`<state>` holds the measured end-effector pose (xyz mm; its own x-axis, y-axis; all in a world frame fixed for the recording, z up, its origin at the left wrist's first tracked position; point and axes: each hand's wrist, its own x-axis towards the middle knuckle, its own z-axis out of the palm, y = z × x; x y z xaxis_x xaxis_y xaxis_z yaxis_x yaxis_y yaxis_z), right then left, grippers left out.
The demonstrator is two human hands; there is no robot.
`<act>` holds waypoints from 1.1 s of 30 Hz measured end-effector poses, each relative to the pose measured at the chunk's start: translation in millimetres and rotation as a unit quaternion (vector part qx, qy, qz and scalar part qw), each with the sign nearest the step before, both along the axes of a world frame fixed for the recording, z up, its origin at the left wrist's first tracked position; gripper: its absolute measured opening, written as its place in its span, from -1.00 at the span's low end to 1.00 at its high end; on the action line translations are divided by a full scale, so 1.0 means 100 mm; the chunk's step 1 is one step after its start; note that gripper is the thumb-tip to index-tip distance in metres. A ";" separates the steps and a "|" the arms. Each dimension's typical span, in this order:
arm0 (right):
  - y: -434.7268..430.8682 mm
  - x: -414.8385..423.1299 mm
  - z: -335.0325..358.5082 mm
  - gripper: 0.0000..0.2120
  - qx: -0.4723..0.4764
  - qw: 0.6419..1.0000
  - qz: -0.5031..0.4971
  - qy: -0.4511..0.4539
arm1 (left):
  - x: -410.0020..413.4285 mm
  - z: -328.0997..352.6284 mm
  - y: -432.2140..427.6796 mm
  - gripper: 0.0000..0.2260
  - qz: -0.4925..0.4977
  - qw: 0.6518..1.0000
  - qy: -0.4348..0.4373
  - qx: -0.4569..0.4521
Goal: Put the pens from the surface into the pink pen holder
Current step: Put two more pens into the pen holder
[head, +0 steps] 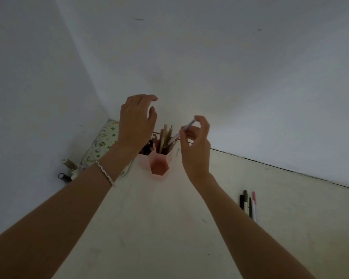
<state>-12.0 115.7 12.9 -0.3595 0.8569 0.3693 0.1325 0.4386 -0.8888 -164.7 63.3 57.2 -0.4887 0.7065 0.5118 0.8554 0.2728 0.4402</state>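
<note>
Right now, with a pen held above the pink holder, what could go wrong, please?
1. The right hand only pinches the pen, at a slant; it might slip or miss the opening.
2. The pink pen holder already looks crowded, so the tip may catch on the pencils standing there.
3. The left hand hangs close over them and could knock them.

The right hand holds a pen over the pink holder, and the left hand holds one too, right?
Not quite. The head view shows the left hand open, holding nothing. The right hand does hold a pen over the pink holder.
</note>
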 end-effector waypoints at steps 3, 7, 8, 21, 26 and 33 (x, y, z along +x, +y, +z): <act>-0.04 -0.03 -0.12 -0.68 0.146 0.978 0.023 -0.148 | 0.06 0.05 -0.04 -0.72 -0.008 1.000 -0.028 0.008; -0.04 0.13 -0.17 -0.64 0.196 0.962 -0.014 -0.191 | 0.26 0.07 -0.06 -0.70 -0.021 0.999 -0.042 0.008; -0.01 0.20 -0.15 -0.62 0.181 0.968 -0.028 -0.170 | 0.33 0.06 -0.05 -0.70 -0.023 0.999 -0.043 0.008; 0.35 1.91 -0.07 -0.63 0.007 0.967 -0.213 -0.137 | 2.44 -0.84 0.25 -0.76 -0.131 0.898 -0.219 -0.357; 0.28 2.54 -0.24 -0.71 -0.045 0.954 -0.236 -0.181 | 2.91 -1.11 0.23 -0.78 -0.123 0.884 -0.166 -0.420; 0.19 3.02 -0.41 -0.71 -0.081 0.944 -0.259 -0.189 | 3.02 -1.19 0.25 -0.81 -0.064 0.891 -0.139 -0.429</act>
<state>290.2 134.3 -27.7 0.0436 0.9880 0.1485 0.6132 0.0909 -0.7847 137.7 87.8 -61.4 -0.4003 0.8383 -0.3701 0.7943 0.5188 0.3161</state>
